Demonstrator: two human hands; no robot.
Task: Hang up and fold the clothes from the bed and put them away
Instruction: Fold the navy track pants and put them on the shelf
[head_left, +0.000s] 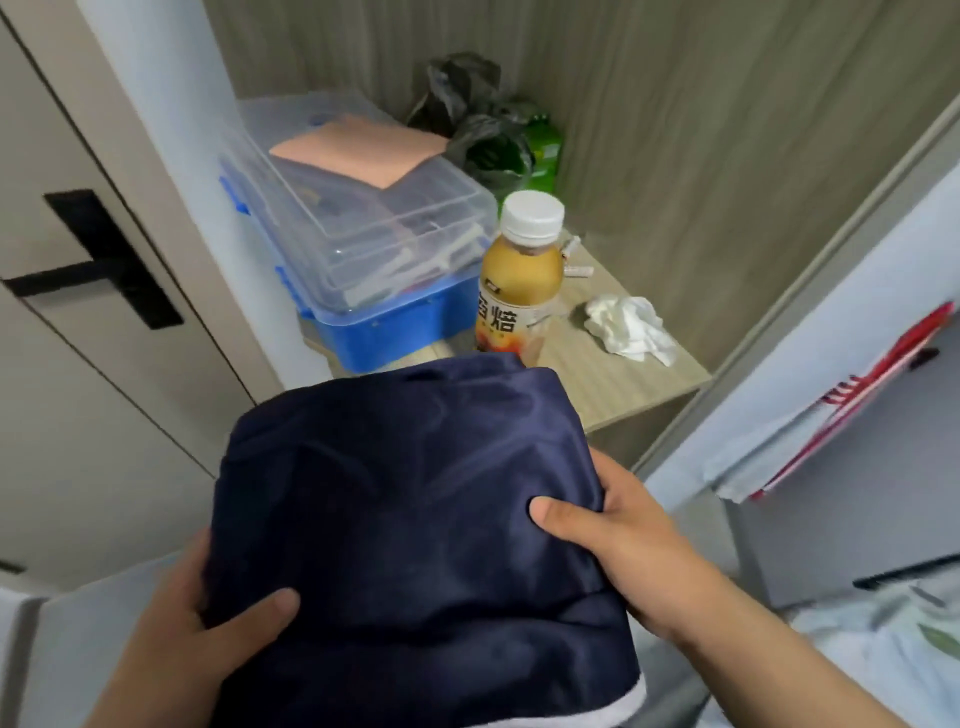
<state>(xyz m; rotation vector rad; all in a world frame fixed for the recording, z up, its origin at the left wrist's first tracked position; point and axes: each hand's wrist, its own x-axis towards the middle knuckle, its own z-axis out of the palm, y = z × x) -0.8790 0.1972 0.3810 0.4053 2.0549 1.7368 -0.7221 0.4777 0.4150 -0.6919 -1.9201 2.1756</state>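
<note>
A folded dark navy garment (410, 519) fills the lower middle of the head view, carried in front of me. My left hand (202, 623) grips its near left edge, thumb on top of the cloth. My right hand (618, 535) grips its right side, thumb pressed into the fabric and fingers underneath. A white hem shows at the garment's near right corner. The far edge of the bundle hangs over the front of a small wooden bedside shelf (623, 374).
On the shelf stand a clear-lidded blue plastic box (363, 260) with a pink cloth (363, 150) on top, a white-capped drink bottle (519, 280), a crumpled tissue (628, 322) and a dark plastic bag (472, 119). A door with a black handle (104, 270) is left; bedding (883, 649) lies lower right.
</note>
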